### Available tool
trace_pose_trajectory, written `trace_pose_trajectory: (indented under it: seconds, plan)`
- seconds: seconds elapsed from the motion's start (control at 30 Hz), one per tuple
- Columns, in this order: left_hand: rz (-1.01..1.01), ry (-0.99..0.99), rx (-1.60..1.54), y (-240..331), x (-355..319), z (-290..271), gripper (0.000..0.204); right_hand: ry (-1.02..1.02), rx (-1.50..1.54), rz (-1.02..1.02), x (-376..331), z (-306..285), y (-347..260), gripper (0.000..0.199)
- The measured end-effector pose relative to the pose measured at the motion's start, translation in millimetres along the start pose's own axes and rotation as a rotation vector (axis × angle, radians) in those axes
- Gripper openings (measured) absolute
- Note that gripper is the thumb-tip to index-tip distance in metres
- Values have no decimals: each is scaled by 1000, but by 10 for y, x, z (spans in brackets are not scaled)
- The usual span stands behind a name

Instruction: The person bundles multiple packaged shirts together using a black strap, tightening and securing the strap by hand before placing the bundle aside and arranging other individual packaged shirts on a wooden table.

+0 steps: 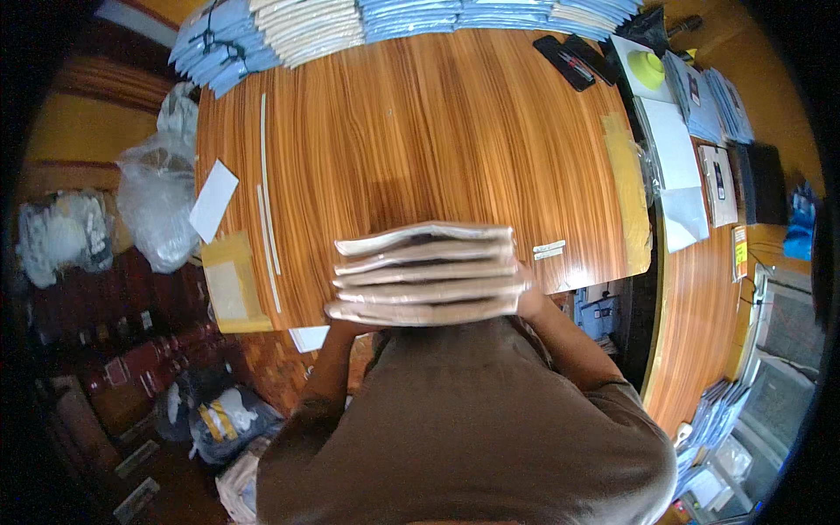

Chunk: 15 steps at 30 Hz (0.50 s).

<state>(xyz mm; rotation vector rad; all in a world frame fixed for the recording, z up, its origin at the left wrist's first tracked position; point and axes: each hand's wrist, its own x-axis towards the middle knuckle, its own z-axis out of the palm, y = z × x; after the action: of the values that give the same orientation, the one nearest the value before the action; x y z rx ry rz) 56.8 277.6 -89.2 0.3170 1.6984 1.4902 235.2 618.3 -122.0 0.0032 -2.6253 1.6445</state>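
A stack of several flat beige packets (426, 273) is held up in front of my chest, over the near edge of the wooden table (420, 131). My left hand (337, 322) grips the stack's left end from below; only a little of it shows. My right hand (523, 293) clasps the right end, with the fingers curled round the edge. Both forearms rise from my brown shirt toward the stack.
Rows of blue and cream packets (350, 22) line the table's far edge. A brown envelope (229, 284) and a white slip (213, 199) lie at the left edge. Black phones (573, 59), a yellow-green tape roll (648, 68) and papers sit at right. Plastic bags (157, 197) stand left.
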Motion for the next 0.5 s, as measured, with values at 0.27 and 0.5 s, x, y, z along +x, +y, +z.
trace_pose_trajectory:
  seconds: [0.27,0.5]
  plan:
    - [161,-313,619,-180,211,-237,69,-566,-615,553,137,-917,-1782,34]
    - [-30,-186,211,-438,257,-287,41,-518,-618,-400,1979,-1324,-3347,31]
